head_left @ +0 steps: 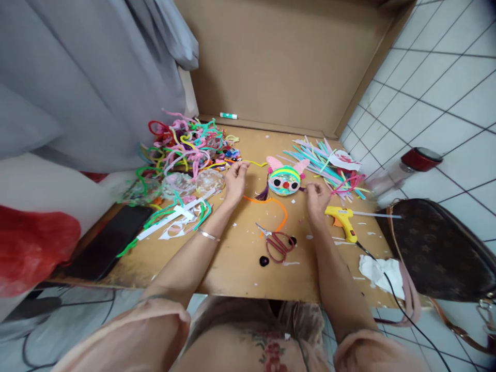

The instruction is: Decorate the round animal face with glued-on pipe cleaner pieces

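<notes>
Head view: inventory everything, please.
Table: 1, tan, centre
Animal face: 1, multicoloured, centre
Fuzzy stem: 1, orange, centre
Scissors: 1, red, centre
Discs: 2, black, centre
Stem heap: 1, mixed, left
Stem bundle: 1, pastel, right
Plastics: several, clear, left
Papers: several, white, left
Slab: 1, black, left
Sheeting: 1, red, left
Tube: 1, green, back
Glue gun: 1, yellow, right
Bottle: 1, red/clear, right
Tissue: 1, white, right
Handbag: 1, brown, right
Cardboard: 1, brown, back
Curtain: 1, grey, left
Left hand: 1, centre
Right hand: 1, centre

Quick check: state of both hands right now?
Left hand: fingertips drawn together by a fuzzy yellow craft stem; grip cannot be told.
Right hand: fingers curled, fingertips by the dark purple tassel beside the pink-eared face; grip unclear.
</notes>
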Motion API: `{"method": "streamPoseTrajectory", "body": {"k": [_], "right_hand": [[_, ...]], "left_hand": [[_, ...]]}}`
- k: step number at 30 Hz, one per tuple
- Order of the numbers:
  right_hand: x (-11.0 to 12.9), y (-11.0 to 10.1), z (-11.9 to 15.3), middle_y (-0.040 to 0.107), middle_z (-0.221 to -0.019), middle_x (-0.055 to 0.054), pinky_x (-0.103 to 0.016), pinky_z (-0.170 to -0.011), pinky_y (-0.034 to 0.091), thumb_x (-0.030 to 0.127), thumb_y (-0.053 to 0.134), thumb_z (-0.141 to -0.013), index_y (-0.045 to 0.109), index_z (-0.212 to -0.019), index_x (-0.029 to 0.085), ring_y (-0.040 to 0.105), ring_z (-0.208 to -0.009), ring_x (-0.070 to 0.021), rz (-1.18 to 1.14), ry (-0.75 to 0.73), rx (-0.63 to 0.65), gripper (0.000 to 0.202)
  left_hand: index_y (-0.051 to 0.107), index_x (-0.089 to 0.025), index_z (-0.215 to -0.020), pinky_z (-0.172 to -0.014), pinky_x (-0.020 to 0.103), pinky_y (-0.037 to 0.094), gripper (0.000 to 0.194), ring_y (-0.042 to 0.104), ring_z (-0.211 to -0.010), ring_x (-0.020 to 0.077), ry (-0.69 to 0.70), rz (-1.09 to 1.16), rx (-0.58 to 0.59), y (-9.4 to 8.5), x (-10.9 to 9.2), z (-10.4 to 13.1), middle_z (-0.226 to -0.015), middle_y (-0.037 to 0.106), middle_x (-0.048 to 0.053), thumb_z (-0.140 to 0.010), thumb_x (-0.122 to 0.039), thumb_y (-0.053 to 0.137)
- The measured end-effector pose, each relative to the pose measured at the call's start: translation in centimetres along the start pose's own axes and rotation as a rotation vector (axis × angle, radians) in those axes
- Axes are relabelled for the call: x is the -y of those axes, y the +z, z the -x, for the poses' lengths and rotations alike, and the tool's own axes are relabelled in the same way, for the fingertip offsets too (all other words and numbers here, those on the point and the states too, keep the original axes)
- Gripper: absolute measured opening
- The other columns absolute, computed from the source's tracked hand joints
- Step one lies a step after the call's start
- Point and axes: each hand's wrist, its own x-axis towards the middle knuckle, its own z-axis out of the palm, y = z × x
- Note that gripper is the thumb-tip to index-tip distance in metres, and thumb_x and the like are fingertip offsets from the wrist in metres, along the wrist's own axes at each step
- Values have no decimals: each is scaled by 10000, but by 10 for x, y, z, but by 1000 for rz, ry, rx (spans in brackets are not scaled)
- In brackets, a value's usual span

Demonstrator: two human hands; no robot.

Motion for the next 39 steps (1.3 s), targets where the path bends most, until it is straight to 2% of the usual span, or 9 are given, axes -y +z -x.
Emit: {"method": "streamPoseTrajectory", "body": {"k": [6,11,14,17,21,24,29,35,39], "right_hand": [[25,-3,15,528,-641,3,-325,-674,433,345,400,-809,482,-697,240,512,-632,-176,69,-256,-160,174],[40,-3,30,443,-612,14,-327,-655,374,326,318,-886,369,-682,257,446,-616,-173,207,-399,-198,221],[42,-1,34,399,-603,24,-325,-627,353,385,327,-928,347,-681,260,409,-596,-166,220,-440,-225,278],[42,0,34,400,-593,21,-324,-619,364,470,341,-955,353,-663,260,413,-592,-163,210,-445,-255,360],[42,0,33,522,-691,-16,-323,-637,419,526,371,-950,491,-781,242,499,-638,-172,134,-387,-262,352],[44,0,34,550,-744,-28,-321,-654,445,518,411,-930,533,-862,226,523,-664,-172,90,-359,-227,323],[45,0,37,556,-733,-29,-317,-678,460,497,427,-915,560,-844,221,535,-677,-170,134,-404,-176,314],[42,1,39,581,-727,-38,-326,-686,474,445,426,-932,602,-858,205,550,-670,-177,134,-478,-165,306],[41,0,40,658,-834,-88,-354,-755,506,363,396,-976,664,-984,202,619,-782,-211,201,-640,-17,313]], "left_hand": [[669,-165,-867,-745,261,485,258,620,-752,153,122,-135,172,-9,-22,26,-766,682,32,-938,-350,504],[612,-191,-702,-695,262,430,225,540,-645,138,324,-479,410,10,-30,78,-653,620,12,-879,-239,482],[547,-199,-598,-670,275,406,264,480,-580,138,381,-542,494,20,-30,94,-575,553,5,-857,-225,502],[548,-207,-578,-691,285,413,362,501,-603,153,336,-513,431,13,-28,84,-577,547,20,-918,-323,501],[679,-194,-969,-860,331,453,188,596,-901,213,280,-506,229,-13,-25,58,-987,678,88,-903,-264,518],[701,-194,-988,-914,382,448,184,586,-987,253,277,-615,305,-23,-23,51,-1039,672,97,-844,-231,593],[740,-210,-845,-884,418,439,106,561,-956,277,271,-756,536,-15,-17,61,-957,673,105,-829,-235,638],[699,-179,-798,-852,400,429,208,549,-934,264,269,-847,570,-14,-18,58,-961,660,126,-888,-199,513],[647,-195,-812,-848,367,423,236,545,-830,221,257,-630,501,-19,-31,53,-842,650,81,-932,-274,460]]}}
